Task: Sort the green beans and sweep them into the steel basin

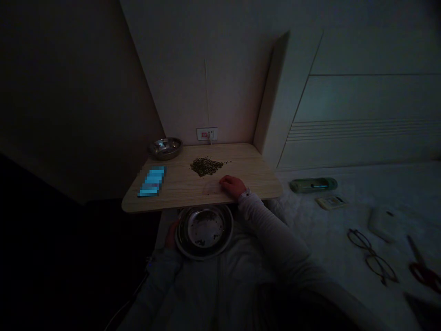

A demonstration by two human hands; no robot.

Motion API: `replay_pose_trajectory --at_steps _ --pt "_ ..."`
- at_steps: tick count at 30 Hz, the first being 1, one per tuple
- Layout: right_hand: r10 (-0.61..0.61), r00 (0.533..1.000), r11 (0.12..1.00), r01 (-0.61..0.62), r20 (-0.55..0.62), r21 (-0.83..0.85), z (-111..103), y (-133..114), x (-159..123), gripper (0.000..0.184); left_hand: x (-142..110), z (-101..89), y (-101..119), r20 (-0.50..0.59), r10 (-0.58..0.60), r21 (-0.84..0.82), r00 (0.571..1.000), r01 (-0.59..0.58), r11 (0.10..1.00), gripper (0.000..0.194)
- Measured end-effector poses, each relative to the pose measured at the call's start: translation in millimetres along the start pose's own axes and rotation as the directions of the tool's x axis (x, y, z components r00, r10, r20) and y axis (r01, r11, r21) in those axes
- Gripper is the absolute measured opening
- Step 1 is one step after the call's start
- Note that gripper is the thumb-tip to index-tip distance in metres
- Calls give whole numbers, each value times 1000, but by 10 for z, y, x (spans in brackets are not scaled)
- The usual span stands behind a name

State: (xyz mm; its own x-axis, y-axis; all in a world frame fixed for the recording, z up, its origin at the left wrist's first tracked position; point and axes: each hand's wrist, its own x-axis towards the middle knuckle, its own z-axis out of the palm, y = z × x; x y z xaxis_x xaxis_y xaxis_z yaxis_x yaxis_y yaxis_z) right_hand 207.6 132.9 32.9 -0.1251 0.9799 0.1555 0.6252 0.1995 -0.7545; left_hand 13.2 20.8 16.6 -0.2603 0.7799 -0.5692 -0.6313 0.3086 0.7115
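A heap of small dark green beans [206, 166] lies spread on the pale wooden tabletop [179, 184]. Just in front of it, the closed fingers of my right hand [233, 186] pinch the edge of a thin, see-through rounded sheet [211, 187], which rests on or just over the wood near the front edge. Below that edge, in my lap, a round metal bowl [204, 255] holds scattered beans on its bottom. My left hand [171, 234] grips the bowl's left rim; its fingers are mostly in shadow.
At the table's back left stands another metal bowl [165, 148], with a lit phone [152, 181] in front. A wall socket [207, 134] sits behind. On the bed at right lie a green case [313, 185], a small packet [331, 202], a white box [382, 223], glasses [372, 256] and scissors [425, 271].
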Motion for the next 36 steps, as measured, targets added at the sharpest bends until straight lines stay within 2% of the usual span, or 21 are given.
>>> replay_pose_trajectory --at_steps 3,9,14,19,26,33,36 --pt "-22 1000 1000 23 12 -17 3 3 0 16 -1 6 12 7 -16 7 1000 16 1000 24" --pt "-43 999 998 44 20 -40 16 11 -2 17 67 -43 -24 -33 45 45 998 -44 998 23" --pt "-68 997 996 70 40 -55 12 0 -19 16 -57 31 22 -14 -1 36 1000 1 999 26" --pt "-78 994 997 77 74 8 19 11 -19 14 -213 139 116 -44 27 53 999 -25 998 26" --pt "-47 996 972 28 75 234 9 43 -4 14 -119 70 46 10 28 20 1000 -28 999 22" --pt "-69 993 976 48 93 211 19 64 7 17 -93 42 29 7 2 26 1000 -2 1000 25" --pt "-84 992 978 64 96 200 22 72 13 18 -49 14 17 24 37 31 999 -38 999 22"
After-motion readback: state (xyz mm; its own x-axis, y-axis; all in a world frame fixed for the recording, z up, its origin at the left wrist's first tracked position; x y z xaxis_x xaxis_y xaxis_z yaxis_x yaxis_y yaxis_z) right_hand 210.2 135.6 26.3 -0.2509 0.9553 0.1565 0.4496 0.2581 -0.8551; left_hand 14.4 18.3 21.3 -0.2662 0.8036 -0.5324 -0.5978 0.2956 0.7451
